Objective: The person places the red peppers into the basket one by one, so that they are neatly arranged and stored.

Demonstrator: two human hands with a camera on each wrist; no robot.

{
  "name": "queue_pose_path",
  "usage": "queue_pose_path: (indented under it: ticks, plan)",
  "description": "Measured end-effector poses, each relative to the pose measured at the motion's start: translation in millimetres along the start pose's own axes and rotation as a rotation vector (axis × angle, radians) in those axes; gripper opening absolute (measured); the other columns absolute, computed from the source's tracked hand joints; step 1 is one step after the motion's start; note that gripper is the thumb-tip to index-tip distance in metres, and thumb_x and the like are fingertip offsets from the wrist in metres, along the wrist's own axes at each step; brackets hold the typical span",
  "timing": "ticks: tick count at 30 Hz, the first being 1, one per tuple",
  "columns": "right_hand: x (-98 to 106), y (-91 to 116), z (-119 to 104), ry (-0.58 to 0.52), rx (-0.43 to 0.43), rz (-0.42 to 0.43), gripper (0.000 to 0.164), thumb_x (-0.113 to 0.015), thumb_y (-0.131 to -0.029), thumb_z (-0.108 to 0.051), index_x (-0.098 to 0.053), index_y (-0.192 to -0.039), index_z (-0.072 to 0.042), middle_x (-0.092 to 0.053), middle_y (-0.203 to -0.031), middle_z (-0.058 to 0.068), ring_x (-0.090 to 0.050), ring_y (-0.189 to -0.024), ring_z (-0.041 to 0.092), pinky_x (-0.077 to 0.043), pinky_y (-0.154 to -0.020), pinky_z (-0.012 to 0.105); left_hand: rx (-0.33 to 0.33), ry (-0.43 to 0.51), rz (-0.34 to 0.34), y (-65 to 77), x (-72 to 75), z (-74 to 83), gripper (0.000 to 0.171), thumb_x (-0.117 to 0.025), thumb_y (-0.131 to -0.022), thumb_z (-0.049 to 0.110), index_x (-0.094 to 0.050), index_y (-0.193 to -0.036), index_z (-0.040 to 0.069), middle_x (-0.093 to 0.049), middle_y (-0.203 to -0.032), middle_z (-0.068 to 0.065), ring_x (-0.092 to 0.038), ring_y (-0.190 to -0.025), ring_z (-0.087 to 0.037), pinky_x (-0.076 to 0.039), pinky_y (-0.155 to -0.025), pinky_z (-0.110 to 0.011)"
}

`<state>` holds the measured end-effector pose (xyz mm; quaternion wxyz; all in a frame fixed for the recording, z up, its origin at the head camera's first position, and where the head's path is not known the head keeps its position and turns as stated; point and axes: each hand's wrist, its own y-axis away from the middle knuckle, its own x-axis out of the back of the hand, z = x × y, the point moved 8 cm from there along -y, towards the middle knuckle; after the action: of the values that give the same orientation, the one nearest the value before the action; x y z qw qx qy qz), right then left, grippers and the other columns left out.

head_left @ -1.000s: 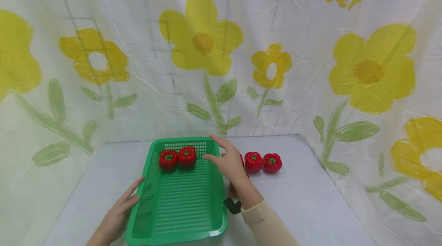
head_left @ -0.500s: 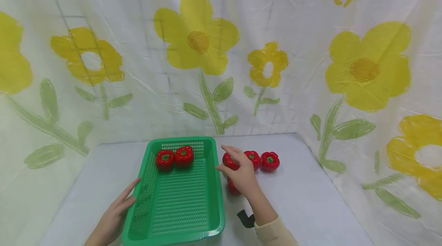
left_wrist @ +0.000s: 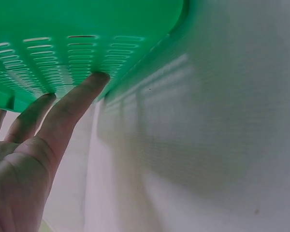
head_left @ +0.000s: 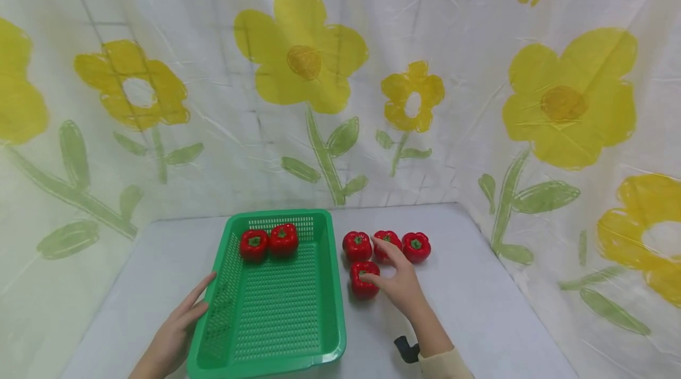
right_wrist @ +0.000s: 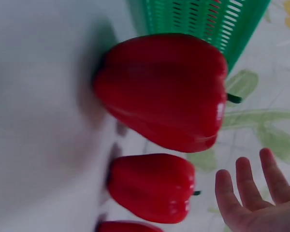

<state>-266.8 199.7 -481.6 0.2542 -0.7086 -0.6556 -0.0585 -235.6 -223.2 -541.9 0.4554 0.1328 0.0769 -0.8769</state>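
A green plastic basket stands on the table with two red bell peppers inside at its far end. Along the basket's left side, the fingers of my left hand touch the outer wall; the left wrist view shows them extended against the slotted side. My right hand hovers over the loose peppers right of the basket, its fingers spread and holding nothing. Nearest to it is the front red bell pepper, also large in the right wrist view. Behind stand three more peppers in a row, one partly covered by my fingers.
The white tabletop extends to the right of the peppers. A hanging white cloth with yellow flowers borders the table at the back and sides. A black strap piece shows beside my right wrist.
My right hand has left the basket's far right rim, empty, and moved right and nearer over the loose peppers. The left hand stays at the basket's side.
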Motion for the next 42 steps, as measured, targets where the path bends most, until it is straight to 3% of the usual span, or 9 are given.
queue_pose_path:
  ticks: [6,14,18,23,31,42]
  plan:
    - [-8,11,22,-0.014,-0.021,-0.034,0.078,-0.091,-0.075,-0.019,-0.056,-0.143,-0.028,-0.054,-0.145,-0.005,-0.052,-0.133,0.03,-0.051,-0.101,0.06,-0.001,-0.005,-0.004,0.4,1.1,0.0,0.055,-0.017,-0.114,0.021,0.007,-0.163,0.023,-0.058,-0.144,0.013,-0.061,-0.127,-0.019,-0.055,-0.101,-0.038]
    - [-19,19,52,-0.017,-0.108,-0.097,0.081,-0.091,-0.074,-0.021,-0.054,-0.145,-0.03,-0.049,-0.15,-0.002,-0.043,-0.141,0.029,-0.051,-0.103,0.057,-0.025,0.025,-0.05,-1.1,-2.5,0.7,0.055,-0.015,-0.113,0.018,0.007,-0.163,0.025,-0.058,-0.145,0.008,-0.062,-0.126,-0.022,-0.055,-0.1,-0.04]
    - [-22,21,61,-0.048,-0.131,-0.125,0.081,-0.09,-0.075,-0.022,-0.053,-0.146,-0.03,-0.046,-0.154,0.001,-0.038,-0.145,0.032,-0.05,-0.104,0.057,0.0,-0.002,-0.021,-0.9,-1.1,-1.0,0.055,-0.017,-0.114,0.021,0.008,-0.163,0.025,-0.06,-0.143,0.01,-0.062,-0.124,-0.022,-0.055,-0.1,-0.041]
    - [-24,20,66,-0.08,-0.147,-0.132,0.075,-0.089,-0.077,-0.022,-0.056,-0.144,-0.03,-0.046,-0.155,0.001,-0.037,-0.146,0.033,-0.051,-0.104,0.056,0.013,0.016,-0.024,-0.2,-1.7,-2.0,0.055,-0.017,-0.114,0.021,0.009,-0.162,0.025,-0.058,-0.144,0.011,-0.061,-0.126,-0.021,-0.054,-0.102,-0.041]
    - [-27,18,68,-0.02,-0.133,-0.139,0.057,-0.087,-0.08,-0.027,-0.067,-0.133,-0.032,-0.051,-0.152,0.003,-0.036,-0.146,0.038,-0.05,-0.104,0.059,0.023,0.013,-0.024,0.4,-1.7,-3.5,0.055,-0.017,-0.114,0.022,0.009,-0.162,0.026,-0.058,-0.144,0.012,-0.061,-0.126,-0.021,-0.054,-0.102,-0.041]
    - [-29,18,69,-0.024,-0.138,-0.146,0.053,-0.086,-0.082,-0.024,-0.068,-0.132,-0.031,-0.052,-0.15,0.005,-0.041,-0.143,0.037,-0.054,-0.1,0.053,0.006,-0.001,-0.017,-0.2,0.6,-1.4,0.056,-0.018,-0.114,0.022,0.008,-0.163,0.025,-0.059,-0.143,0.01,-0.062,-0.125,-0.021,-0.055,-0.101,-0.039]
